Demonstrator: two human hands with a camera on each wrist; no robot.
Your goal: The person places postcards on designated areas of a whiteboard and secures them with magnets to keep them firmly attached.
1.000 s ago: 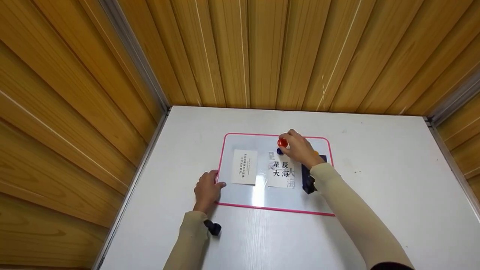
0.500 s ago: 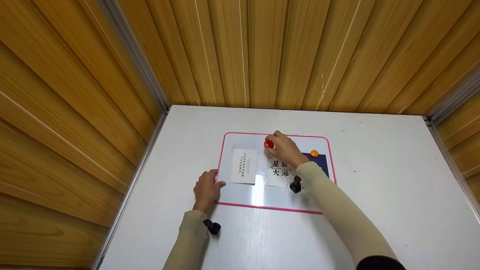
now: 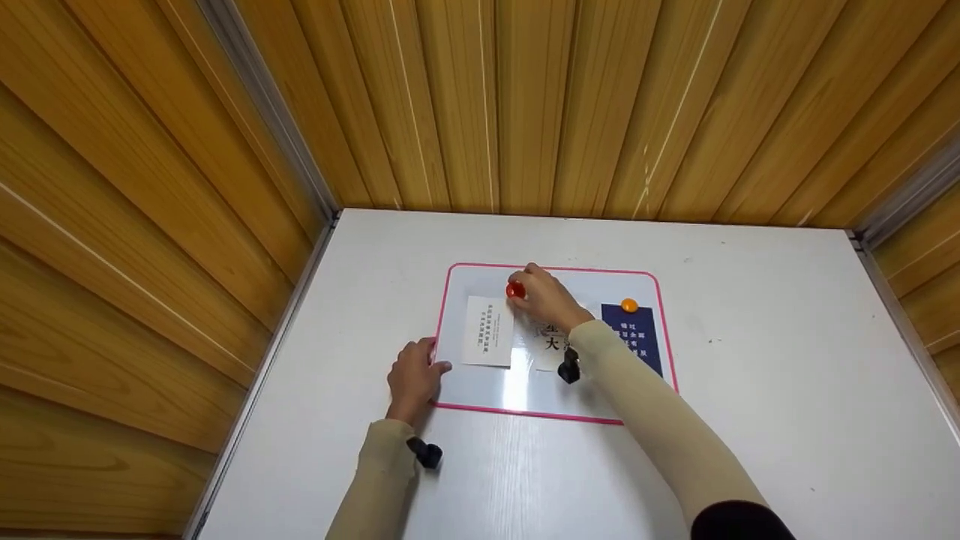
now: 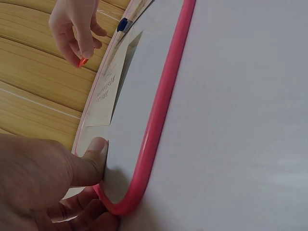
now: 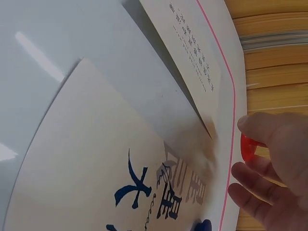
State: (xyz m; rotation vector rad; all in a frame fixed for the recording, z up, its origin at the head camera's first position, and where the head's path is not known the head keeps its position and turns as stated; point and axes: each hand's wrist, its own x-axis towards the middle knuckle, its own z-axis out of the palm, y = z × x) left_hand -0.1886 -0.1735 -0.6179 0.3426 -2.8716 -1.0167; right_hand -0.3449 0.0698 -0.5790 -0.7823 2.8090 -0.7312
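My right hand (image 3: 547,296) pinches a red round magnet (image 3: 514,290) between thumb and fingertips. It hovers over the upper part of the pink-edged whiteboard (image 3: 480,390), by the top right corner of a small white card (image 3: 487,330) with printed characters. In the right wrist view that card's near edge lifts off the board. A second white card (image 5: 86,144) with large dark characters lies beneath my right wrist, a dark blue magnet (image 5: 206,225) at its top. My left hand (image 3: 411,379) grips the board's left edge, thumb (image 4: 96,161) on the surface and fingers curled round the rim.
On the board's right side lies a navy card (image 3: 630,330) with white characters, an orange magnet (image 3: 629,305) at its top edge. The board rests on a white table (image 3: 787,360) bounded by wood-patterned walls (image 3: 525,105) at the back and sides.
My right hand has carried the red magnet leftward, from above the middle card to the left card's top corner. The orange magnet and navy card have come into view. My left hand stays put.
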